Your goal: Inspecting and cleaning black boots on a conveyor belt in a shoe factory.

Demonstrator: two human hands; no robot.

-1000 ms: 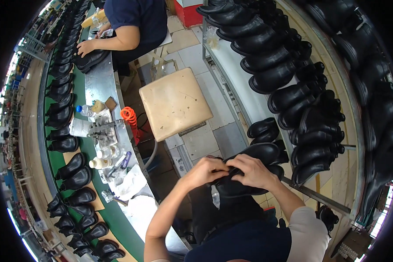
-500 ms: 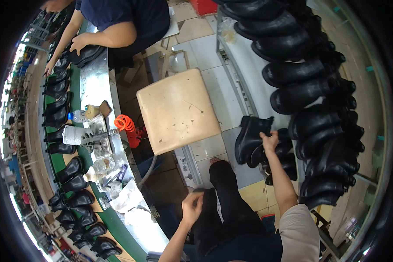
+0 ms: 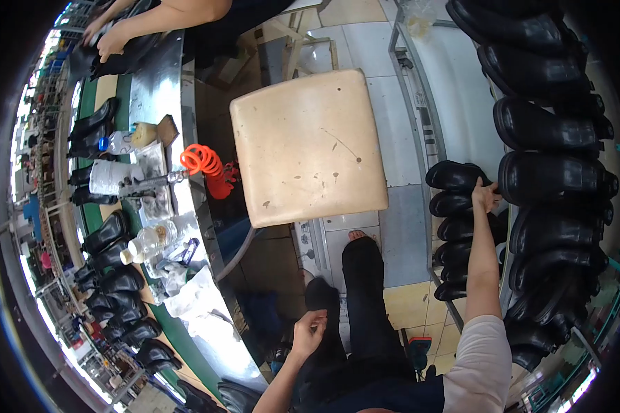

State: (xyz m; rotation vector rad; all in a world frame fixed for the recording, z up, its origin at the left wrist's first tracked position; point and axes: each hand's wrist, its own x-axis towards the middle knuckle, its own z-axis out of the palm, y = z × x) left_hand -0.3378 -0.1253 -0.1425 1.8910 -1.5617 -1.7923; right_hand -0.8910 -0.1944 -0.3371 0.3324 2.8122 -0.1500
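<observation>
My right hand (image 3: 484, 195) reaches out to the rack on my right and rests on a black boot (image 3: 456, 176) at the top of a stack of black boots (image 3: 455, 230). Whether the fingers grip the boot is hard to tell; they lie on its back edge. My left hand (image 3: 308, 333) hangs near my left knee with fingers loosely curled and nothing in it. My legs in dark trousers (image 3: 362, 289) point toward a beige square stool seat (image 3: 306, 146).
More black boots (image 3: 551, 138) fill the rack at the right. A long bench (image 3: 165, 227) on the left carries bottles, an orange coiled hose (image 3: 203, 164) and rows of boots (image 3: 114, 275). Another person's hands (image 3: 114, 45) work at the bench's far end.
Both hands held a boot on my lap a second ago. The right hand has since carried it to the rack and set it on the stack; the left hand dropped to my knee.
</observation>
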